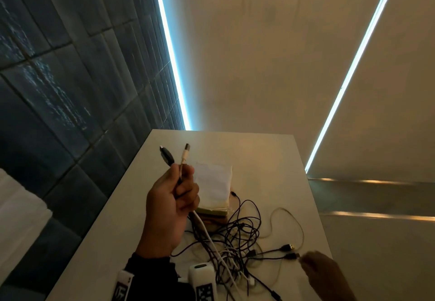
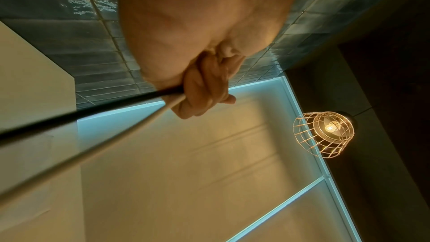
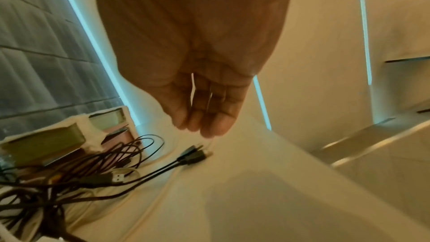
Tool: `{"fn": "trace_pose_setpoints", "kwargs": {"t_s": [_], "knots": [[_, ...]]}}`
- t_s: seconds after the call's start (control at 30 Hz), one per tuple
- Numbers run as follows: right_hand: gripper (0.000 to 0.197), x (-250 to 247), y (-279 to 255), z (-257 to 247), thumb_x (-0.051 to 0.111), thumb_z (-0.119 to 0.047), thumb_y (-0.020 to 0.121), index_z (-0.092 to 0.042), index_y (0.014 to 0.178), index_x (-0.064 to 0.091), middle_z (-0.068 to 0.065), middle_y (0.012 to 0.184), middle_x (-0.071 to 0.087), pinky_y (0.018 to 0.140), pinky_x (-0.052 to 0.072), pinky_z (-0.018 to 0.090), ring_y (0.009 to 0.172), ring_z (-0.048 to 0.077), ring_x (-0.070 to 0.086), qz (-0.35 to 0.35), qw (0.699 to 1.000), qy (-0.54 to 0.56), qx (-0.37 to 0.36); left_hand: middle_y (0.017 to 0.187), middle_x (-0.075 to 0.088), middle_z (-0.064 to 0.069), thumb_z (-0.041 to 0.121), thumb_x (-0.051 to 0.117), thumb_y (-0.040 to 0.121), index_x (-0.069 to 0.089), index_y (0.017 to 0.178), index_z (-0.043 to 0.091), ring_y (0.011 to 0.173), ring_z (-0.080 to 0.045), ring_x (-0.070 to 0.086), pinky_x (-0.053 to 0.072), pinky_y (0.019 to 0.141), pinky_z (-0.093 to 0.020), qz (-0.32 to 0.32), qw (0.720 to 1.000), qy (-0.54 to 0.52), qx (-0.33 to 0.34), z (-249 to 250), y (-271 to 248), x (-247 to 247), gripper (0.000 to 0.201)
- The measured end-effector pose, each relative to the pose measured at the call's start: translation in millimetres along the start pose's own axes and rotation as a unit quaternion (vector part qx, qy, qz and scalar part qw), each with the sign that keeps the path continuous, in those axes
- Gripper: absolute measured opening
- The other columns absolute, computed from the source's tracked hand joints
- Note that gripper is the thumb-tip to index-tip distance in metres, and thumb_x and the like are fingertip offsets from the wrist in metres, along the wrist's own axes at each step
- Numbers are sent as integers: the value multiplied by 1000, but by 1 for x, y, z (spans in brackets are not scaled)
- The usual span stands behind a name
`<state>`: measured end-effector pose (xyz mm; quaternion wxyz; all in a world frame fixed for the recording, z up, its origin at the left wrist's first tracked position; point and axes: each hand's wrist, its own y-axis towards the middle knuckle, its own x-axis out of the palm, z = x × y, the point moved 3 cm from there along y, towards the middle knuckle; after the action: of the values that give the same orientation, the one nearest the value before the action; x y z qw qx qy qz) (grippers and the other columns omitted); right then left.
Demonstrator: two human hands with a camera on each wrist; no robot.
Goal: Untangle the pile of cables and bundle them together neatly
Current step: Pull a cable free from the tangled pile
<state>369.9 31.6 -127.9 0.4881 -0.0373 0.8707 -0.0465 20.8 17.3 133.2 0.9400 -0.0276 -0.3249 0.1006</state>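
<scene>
A tangle of black and white cables [image 1: 235,242] lies on the white table [image 1: 270,157]. My left hand [image 1: 174,197] is raised above it and grips a black cable [image 2: 93,115] and a white cable [image 2: 104,143]. Their plug ends, the black plug [image 1: 166,155] and the white plug [image 1: 186,152], stick up out of the fist. At the table's right side my right hand [image 1: 322,270] hovers with straight fingers [image 3: 204,113], holding nothing. Its fingertips are just short of two black USB plugs [image 3: 193,155] that stick out of the tangle [image 3: 69,178].
A stack of books [image 1: 214,190] topped with white paper stands behind the tangle, partly under some cables. A dark tiled wall runs along the table's left edge. A caged lamp [image 2: 325,133] hangs overhead. Bare tabletop [image 3: 256,200] lies under my right hand.
</scene>
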Motion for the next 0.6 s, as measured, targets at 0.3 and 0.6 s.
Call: {"fn": "trace_pose_setpoints", "kwargs": {"t_s": [0.3, 0.6], "knots": [[29, 30, 46, -52, 43, -29, 95, -25, 122, 50, -1, 128, 45, 89, 44, 34, 119, 23, 44, -138, 978, -157, -28, 56, 34, 1, 29, 39, 96, 50, 80, 11, 41, -8, 26, 23, 40, -21, -10, 998, 57, 21, -2, -13, 3, 26], [21, 8, 48, -76, 52, -35, 93, -30, 79, 38, -7, 93, 43, 69, 41, 23, 91, 13, 52, -99, 981, -125, -108, 57, 34, 1, 27, 36, 100, 50, 82, 10, 43, -9, 25, 22, 43, -23, 11, 997, 75, 21, -5, -12, -5, 28]]}}
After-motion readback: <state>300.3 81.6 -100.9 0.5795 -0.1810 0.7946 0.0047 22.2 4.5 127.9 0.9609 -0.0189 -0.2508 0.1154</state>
